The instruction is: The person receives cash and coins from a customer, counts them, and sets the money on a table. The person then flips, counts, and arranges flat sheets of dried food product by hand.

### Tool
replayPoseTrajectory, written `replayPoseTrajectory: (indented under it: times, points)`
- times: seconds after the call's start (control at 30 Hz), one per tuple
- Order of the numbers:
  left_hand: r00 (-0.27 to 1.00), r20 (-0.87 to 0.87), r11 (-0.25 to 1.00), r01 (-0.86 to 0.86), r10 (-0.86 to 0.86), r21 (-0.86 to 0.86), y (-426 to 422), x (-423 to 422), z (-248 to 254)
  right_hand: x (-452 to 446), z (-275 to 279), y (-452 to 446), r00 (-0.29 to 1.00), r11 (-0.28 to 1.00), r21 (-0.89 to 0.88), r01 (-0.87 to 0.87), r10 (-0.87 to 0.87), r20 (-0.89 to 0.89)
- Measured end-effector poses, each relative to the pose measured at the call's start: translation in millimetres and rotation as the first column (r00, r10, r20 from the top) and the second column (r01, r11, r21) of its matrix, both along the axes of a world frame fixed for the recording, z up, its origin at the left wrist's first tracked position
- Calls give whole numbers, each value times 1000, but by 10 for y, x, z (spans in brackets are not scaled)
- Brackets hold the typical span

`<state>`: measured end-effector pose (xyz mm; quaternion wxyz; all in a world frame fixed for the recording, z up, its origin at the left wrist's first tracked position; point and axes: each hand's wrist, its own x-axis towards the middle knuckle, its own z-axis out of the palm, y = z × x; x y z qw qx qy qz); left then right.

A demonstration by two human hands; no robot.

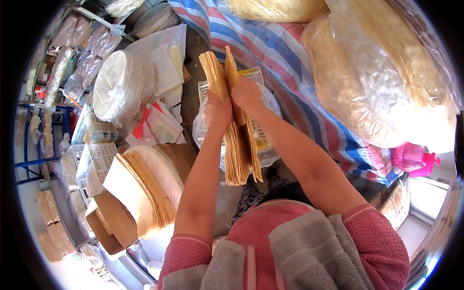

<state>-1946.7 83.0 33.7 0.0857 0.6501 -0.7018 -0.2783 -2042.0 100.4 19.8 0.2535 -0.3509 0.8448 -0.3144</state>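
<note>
A stack of thin tan sheets [235, 150] stands on edge between my hands, over a white plastic basket [255, 73]. My left hand [217, 109] is closed around the thicker left part of the stack. On the other side, my right hand [247, 94] grips a thinner bunch of sheets [231, 63], and a gap shows between the two bunches at the top. The undersides of my fingers are hidden by the sheets. Clear plastic [200, 128] lies around the basket, below the stack.
To the left, a cardboard box [112, 222] holds more tan sheets [145, 193]. Behind it sits a plastic-wrapped pile of round white sheets [116, 87]. Large clear bags [357, 82] rest on a striped tarp [290, 82] at right, near a pink plastic bottle [411, 158].
</note>
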Motion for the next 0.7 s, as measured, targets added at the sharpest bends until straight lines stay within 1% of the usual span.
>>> replayPoseTrajectory:
  times: [0.07,0.13,0.17,0.23,0.27,0.33,0.37,0.43,0.47,0.53,0.63,0.7]
  points:
    - [1000,19,999,-22,23,-30,-3,-11,-35,-25,19,11,999,999,35,28,-28,21]
    - [1000,-19,1000,-15,14,-25,-45,28,-119,-41,12,33,999,998,43,41,-42,26]
    - [999,-36,1000,-10,9,-21,-64,72,-168,-39,3,66,999,998,55,11,-13,41]
    - [981,-170,994,90,-98,-55,-120,172,-237,-53,29,129,997,996,73,-53,48,67]
    - [960,-237,988,135,-150,-79,-153,212,-266,-47,-63,163,994,996,30,-79,76,79]
    - [937,-339,992,110,-83,63,-186,260,-283,-13,-277,286,986,990,-56,-129,134,97]
    - [921,-386,985,103,-43,135,-189,272,-290,-23,-326,368,969,981,-115,-158,177,175]
    - [893,-450,980,88,3,180,-145,273,-206,-14,-314,566,908,950,-237,-201,272,318]
    - [877,-480,976,82,26,203,-128,274,-177,-1,-293,645,898,947,-216,-237,299,322]
    - [894,-449,980,98,-10,173,-160,294,-225,10,-142,772,877,936,-175,-306,349,331]
    - [893,-448,983,109,-31,150,-164,283,-244,-11,-5,848,790,920,-241,-309,389,474]
    - [893,-448,982,106,-27,154,-168,283,-244,-33,10,859,750,921,-261,-289,387,537]
